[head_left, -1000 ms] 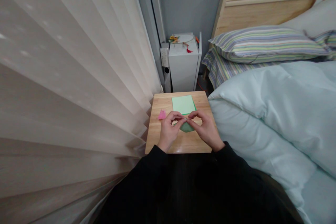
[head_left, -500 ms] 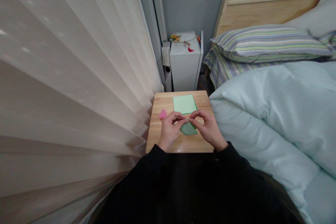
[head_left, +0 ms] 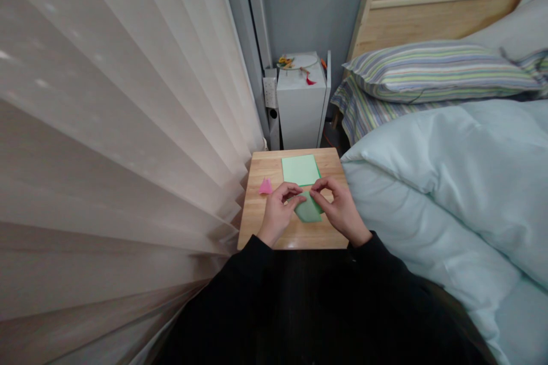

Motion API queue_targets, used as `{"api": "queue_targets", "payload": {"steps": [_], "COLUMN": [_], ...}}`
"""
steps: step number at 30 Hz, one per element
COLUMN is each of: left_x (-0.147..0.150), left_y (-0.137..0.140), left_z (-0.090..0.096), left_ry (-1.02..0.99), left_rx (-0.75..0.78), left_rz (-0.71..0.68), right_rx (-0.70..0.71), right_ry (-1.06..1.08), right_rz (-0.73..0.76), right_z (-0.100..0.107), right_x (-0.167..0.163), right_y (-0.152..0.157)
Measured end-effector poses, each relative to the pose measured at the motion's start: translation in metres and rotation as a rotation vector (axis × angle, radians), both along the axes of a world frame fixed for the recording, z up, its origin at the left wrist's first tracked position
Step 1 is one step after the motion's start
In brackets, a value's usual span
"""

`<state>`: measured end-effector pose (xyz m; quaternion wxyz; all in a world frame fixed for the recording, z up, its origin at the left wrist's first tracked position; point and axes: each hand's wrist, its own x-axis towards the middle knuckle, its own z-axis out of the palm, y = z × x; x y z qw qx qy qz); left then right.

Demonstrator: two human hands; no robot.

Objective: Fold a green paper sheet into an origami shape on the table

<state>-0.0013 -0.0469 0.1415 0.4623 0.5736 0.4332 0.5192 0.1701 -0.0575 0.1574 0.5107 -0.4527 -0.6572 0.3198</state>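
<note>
Both pinches: left hand (head_left: pixel 279 209), right hand (head_left: pixel 340 207) clamp folded paper (head_left: pixel 309 211), likely for control
Green stack (head_left: pixel 300 170): just beyond, probably for reach

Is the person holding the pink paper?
No, the left hand and right hand hold folded green paper; the pink paper lies on the table.

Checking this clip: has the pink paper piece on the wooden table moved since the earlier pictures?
No. Judged against the wooden table's left edge, the pink paper piece sits in the same spot, with no visible shift either way.
</note>
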Motion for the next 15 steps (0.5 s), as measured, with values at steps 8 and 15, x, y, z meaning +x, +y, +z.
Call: {"api": "queue_targets", "payload": {"steps": [8,15], "left_x": [-0.0003,-0.0004], "left_y": [0.0006,-0.0006], "left_z": [0.0001,0.0024], "left_ry": [-0.004,0.003], "left_rx": [0.018,0.041], "left_rz": [0.016,0.028], "right_rx": [0.002,-0.006], "right_ry": [-0.033,-0.081], "right_rz": [0.028,0.062], "right_z": [0.0008,0.0038], "right_x": [0.0017,0.0020], "right_y": [0.0002,-0.0004]}}
